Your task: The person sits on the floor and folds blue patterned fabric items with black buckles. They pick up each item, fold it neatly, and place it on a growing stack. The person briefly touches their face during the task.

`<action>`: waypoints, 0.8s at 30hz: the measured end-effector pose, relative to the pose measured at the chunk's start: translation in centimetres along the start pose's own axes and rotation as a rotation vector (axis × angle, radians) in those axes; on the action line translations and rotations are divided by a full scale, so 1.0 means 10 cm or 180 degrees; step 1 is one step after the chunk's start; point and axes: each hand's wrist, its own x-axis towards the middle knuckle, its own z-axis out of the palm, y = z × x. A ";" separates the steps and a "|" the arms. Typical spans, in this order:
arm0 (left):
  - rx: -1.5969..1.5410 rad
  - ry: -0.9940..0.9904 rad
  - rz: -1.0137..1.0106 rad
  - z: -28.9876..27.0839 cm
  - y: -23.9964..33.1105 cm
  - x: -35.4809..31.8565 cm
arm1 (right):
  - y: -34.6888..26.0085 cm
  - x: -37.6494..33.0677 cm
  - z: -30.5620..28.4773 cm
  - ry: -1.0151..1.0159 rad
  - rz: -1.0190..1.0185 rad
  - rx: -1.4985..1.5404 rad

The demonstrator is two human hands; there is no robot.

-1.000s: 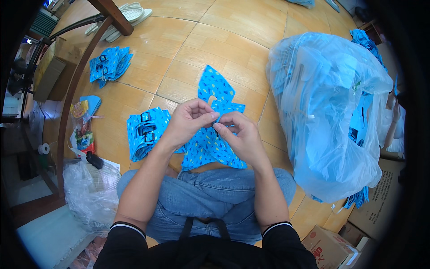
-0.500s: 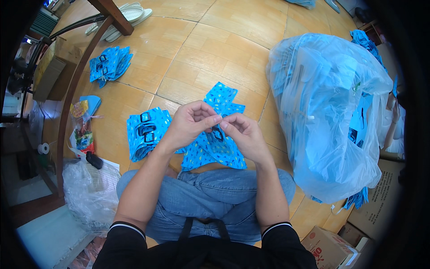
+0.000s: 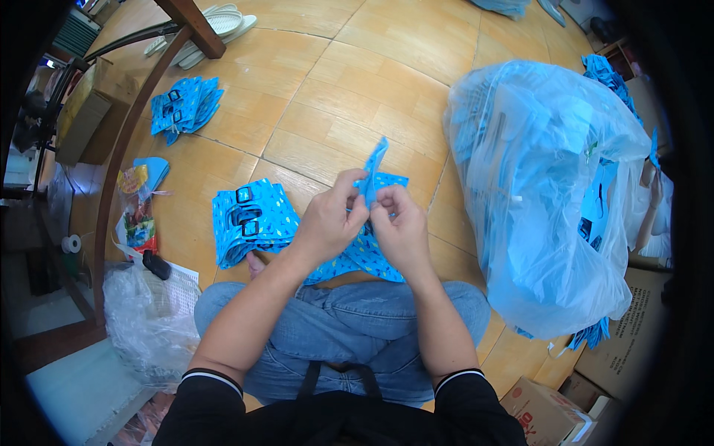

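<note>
My left grip (image 3: 336,212) and right grip (image 3: 400,229) both pinch the printed blue cloth (image 3: 364,258), in front of my crossed legs (image 3: 357,314) and right of the buckled stack (image 3: 269,215). Its narrow flap (image 3: 377,160) sticks up; uneven pulling could skew it, I judge, and a loosened pinch could let it slip.

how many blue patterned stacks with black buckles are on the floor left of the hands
2: a near stack left of the left hand, and a far stack farther forward and to the left. Others could be hidden.
</note>
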 end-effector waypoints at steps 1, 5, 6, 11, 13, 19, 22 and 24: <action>0.0141 -0.0049 0.0116 0.01 -0.01 0.00 | 0.00 0.00 0.01 0.0046 -0.0265 -0.0048; 0.0270 -0.0036 0.0377 0.01 -0.02 0.00 | 0.00 0.01 0.04 0.0344 -0.0714 -0.0430; 0.0177 -0.0032 0.0299 0.01 -0.02 0.00 | 0.00 0.02 0.04 0.0359 -0.0814 -0.0519; 0.0281 0.0215 -0.0292 -0.05 -0.02 0.02 | 0.00 0.01 0.01 -0.0030 -0.1322 -0.0990; 0.0437 0.0309 -0.0209 -0.09 -0.04 0.06 | 0.00 0.00 0.02 0.0030 -0.1004 -0.0504; -0.0210 0.0388 -0.0691 -0.12 -0.02 0.11 | 0.05 0.03 -0.01 0.0318 0.0190 0.0771; 0.0234 0.0338 -0.0734 -0.14 0.02 0.09 | 0.06 0.04 -0.02 0.0338 0.0305 0.0753; -0.0185 0.0528 -0.0395 -0.14 0.03 0.10 | 0.06 0.04 -0.02 0.0471 0.0088 0.0405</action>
